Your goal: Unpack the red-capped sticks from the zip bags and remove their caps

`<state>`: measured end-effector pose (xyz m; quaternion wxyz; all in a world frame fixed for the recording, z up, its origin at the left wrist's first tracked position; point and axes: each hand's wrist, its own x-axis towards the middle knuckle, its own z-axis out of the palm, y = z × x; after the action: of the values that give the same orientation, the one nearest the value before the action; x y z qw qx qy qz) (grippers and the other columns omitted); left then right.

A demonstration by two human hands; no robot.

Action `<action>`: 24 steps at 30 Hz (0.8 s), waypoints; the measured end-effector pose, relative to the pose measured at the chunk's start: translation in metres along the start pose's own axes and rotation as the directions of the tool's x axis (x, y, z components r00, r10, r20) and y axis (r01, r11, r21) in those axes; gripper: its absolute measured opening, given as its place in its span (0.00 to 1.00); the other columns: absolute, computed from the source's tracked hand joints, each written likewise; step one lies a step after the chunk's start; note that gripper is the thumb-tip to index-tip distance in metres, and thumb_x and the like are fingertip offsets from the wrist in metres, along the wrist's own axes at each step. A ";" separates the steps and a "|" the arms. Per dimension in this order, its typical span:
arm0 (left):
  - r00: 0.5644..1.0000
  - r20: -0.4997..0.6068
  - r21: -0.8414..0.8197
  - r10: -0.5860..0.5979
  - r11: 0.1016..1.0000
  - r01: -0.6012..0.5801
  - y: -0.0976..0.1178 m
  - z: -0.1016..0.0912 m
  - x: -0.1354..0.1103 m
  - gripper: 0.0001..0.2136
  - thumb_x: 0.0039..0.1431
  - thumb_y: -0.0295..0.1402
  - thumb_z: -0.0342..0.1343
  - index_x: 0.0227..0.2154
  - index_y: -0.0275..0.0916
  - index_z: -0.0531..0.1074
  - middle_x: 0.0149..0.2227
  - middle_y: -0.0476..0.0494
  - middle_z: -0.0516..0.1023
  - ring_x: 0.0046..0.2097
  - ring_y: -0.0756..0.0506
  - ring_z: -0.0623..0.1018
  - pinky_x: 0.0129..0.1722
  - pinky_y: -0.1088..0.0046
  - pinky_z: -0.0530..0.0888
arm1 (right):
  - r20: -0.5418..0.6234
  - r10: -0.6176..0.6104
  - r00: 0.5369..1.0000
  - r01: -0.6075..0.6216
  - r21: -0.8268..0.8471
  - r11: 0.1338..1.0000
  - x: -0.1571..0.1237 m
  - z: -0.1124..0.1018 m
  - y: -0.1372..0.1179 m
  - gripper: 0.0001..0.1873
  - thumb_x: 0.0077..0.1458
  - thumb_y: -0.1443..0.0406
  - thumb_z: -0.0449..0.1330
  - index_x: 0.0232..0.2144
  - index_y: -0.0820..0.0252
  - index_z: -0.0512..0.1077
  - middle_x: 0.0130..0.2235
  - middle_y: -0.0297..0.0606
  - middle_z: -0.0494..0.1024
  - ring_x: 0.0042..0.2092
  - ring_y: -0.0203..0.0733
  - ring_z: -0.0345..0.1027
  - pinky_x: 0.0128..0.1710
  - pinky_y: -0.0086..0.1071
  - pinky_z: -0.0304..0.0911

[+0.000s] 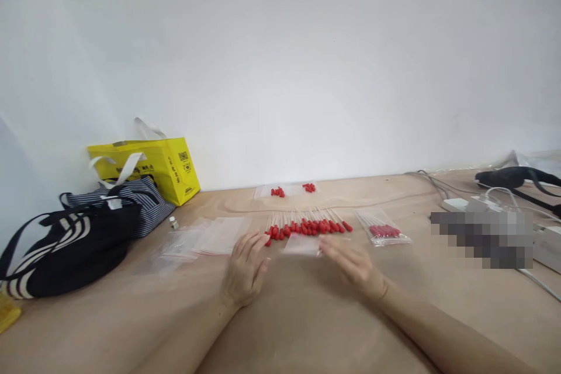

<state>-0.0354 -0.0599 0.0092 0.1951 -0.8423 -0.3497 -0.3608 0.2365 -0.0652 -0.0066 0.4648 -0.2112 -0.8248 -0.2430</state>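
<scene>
Nearest, the left hand (245, 269) is laid flat on the table (307, 327), fingers loosely spread and holding nothing. To its right, the blurred right hand (355, 266) is seen at the edge of a small clear bag (301, 244); whether the bag is pinched cannot be told. Just beyond, red-tipped sticks (307, 225) are laid side by side, long axes running near to far, red tips pointing near. A filled bag (383, 229) lies right of them, empty bags (205, 238) left.

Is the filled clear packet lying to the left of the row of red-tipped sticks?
No, the filled packet lies right of the row of red-tipped sticks.
</scene>
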 end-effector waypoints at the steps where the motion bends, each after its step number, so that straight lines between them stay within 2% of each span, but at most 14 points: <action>1: 1.000 0.009 -0.051 0.003 0.999 -0.002 0.004 -0.001 -0.001 0.18 0.55 0.28 0.42 0.50 0.35 0.56 0.47 0.38 0.67 0.52 0.42 0.62 0.51 0.58 0.60 | 0.054 -0.031 0.998 0.028 0.057 0.998 0.002 0.004 -0.010 0.20 0.54 0.75 0.44 0.50 0.66 0.60 0.44 0.47 0.72 0.49 0.41 0.63 0.46 0.35 0.61; 3: 0.994 0.104 -0.172 0.018 0.985 0.000 0.011 -0.003 -0.002 0.17 0.56 0.29 0.42 0.50 0.37 0.56 0.47 0.39 0.66 0.51 0.43 0.64 0.50 0.61 0.62 | 0.185 -0.055 0.981 0.019 0.192 0.981 0.004 0.010 -0.024 0.19 0.55 0.73 0.45 0.49 0.63 0.62 0.43 0.44 0.73 0.46 0.39 0.66 0.44 0.32 0.63; 5: 0.957 0.279 -0.301 0.082 0.953 0.007 0.017 -0.004 -0.002 0.17 0.56 0.32 0.44 0.50 0.39 0.57 0.48 0.40 0.66 0.50 0.44 0.66 0.49 0.65 0.65 | 0.347 -0.030 0.938 -0.099 0.347 0.932 0.008 0.012 -0.032 0.17 0.55 0.67 0.50 0.48 0.60 0.63 0.44 0.43 0.72 0.45 0.38 0.66 0.44 0.30 0.63; 6: 0.925 0.362 -0.355 0.117 0.935 0.021 0.020 -0.005 -0.002 0.18 0.56 0.33 0.45 0.51 0.40 0.57 0.49 0.41 0.66 0.50 0.45 0.66 0.49 0.66 0.65 | 0.421 -0.016 0.907 -0.178 0.416 0.892 0.010 0.011 -0.032 0.20 0.53 0.63 0.53 0.49 0.60 0.62 0.46 0.43 0.71 0.47 0.39 0.65 0.44 0.30 0.62; 8: 0.866 0.476 -0.425 0.157 0.903 0.070 0.024 -0.005 -0.001 0.21 0.56 0.34 0.46 0.53 0.42 0.54 0.52 0.42 0.64 0.51 0.46 0.66 0.49 0.68 0.65 | 0.529 0.007 0.849 -0.318 0.500 0.805 0.014 0.007 -0.029 0.33 0.43 0.55 0.61 0.51 0.59 0.60 0.49 0.44 0.67 0.50 0.42 0.61 0.48 0.33 0.59; 10: 0.835 0.530 -0.448 0.148 0.885 0.128 0.026 -0.005 0.001 0.22 0.56 0.35 0.47 0.54 0.43 0.54 0.53 0.43 0.63 0.52 0.46 0.65 0.50 0.67 0.65 | 0.594 0.037 0.804 -0.406 0.502 0.763 0.015 0.001 -0.021 0.41 0.33 0.54 0.65 0.52 0.57 0.60 0.51 0.44 0.65 0.52 0.47 0.58 0.51 0.39 0.54; 12: 0.812 0.568 -0.452 0.137 0.876 0.169 0.025 -0.004 0.003 0.20 0.57 0.35 0.46 0.53 0.44 0.57 0.53 0.44 0.64 0.52 0.46 0.65 0.51 0.67 0.64 | 0.656 0.085 0.750 -0.478 0.448 0.756 0.013 -0.005 -0.010 0.43 0.29 0.56 0.67 0.51 0.54 0.61 0.52 0.44 0.63 0.53 0.49 0.55 0.52 0.45 0.50; 14: 0.795 0.589 -0.461 0.140 0.867 0.188 0.024 -0.003 0.004 0.17 0.58 0.33 0.45 0.50 0.45 0.62 0.53 0.45 0.65 0.53 0.46 0.65 0.51 0.66 0.63 | 0.714 0.122 0.690 -0.542 0.397 0.741 0.010 -0.010 0.000 0.42 0.29 0.60 0.67 0.51 0.53 0.61 0.53 0.43 0.60 0.54 0.51 0.53 0.52 0.46 0.49; 16: 0.789 0.593 -0.481 0.158 0.856 0.190 0.021 -0.001 0.005 0.16 0.58 0.30 0.43 0.48 0.46 0.64 0.52 0.47 0.66 0.54 0.46 0.64 0.52 0.65 0.62 | 0.743 0.125 0.657 -0.583 0.397 0.709 0.007 -0.013 0.006 0.38 0.34 0.66 0.65 0.51 0.52 0.61 0.53 0.42 0.60 0.54 0.49 0.54 0.51 0.45 0.51; 17: 0.791 0.588 -0.489 0.166 0.853 0.184 0.021 0.001 0.005 0.15 0.59 0.29 0.42 0.48 0.47 0.65 0.51 0.48 0.67 0.54 0.47 0.64 0.53 0.64 0.60 | 0.743 0.124 0.658 -0.594 0.411 0.691 0.006 -0.014 0.007 0.35 0.37 0.68 0.62 0.51 0.52 0.61 0.53 0.42 0.61 0.53 0.47 0.56 0.51 0.43 0.53; 19: 0.810 0.563 -0.490 0.164 0.856 0.167 0.020 0.005 0.005 0.15 0.59 0.28 0.41 0.45 0.48 0.67 0.50 0.49 0.69 0.54 0.46 0.64 0.54 0.61 0.58 | 0.710 0.147 0.689 -0.601 0.446 0.664 0.007 -0.013 0.006 0.29 0.42 0.72 0.56 0.49 0.53 0.63 0.49 0.41 0.65 0.49 0.43 0.60 0.48 0.39 0.56; 21: 0.860 0.496 -0.480 0.120 0.864 0.156 0.022 0.007 0.006 0.16 0.59 0.27 0.40 0.42 0.46 0.69 0.47 0.47 0.71 0.52 0.46 0.66 0.52 0.59 0.60 | 0.657 0.195 0.728 -0.597 0.469 0.651 0.008 -0.010 0.002 0.22 0.45 0.73 0.54 0.44 0.54 0.68 0.44 0.39 0.69 0.44 0.39 0.64 0.44 0.34 0.60; 24: 0.931 0.365 -0.488 0.020 0.856 0.172 0.029 0.005 0.007 0.13 0.58 0.28 0.42 0.38 0.40 0.70 0.41 0.43 0.73 0.45 0.47 0.70 0.45 0.66 0.66 | 0.602 0.250 0.758 -0.591 0.472 0.654 0.008 -0.006 -0.006 0.10 0.47 0.68 0.57 0.34 0.57 0.73 0.38 0.38 0.71 0.38 0.36 0.66 0.38 0.30 0.62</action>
<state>-0.0083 -0.0731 0.0092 -0.1171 -0.9001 -0.3042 -0.2891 0.2332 -0.0728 0.0015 0.3290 -0.2863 -0.8695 0.2321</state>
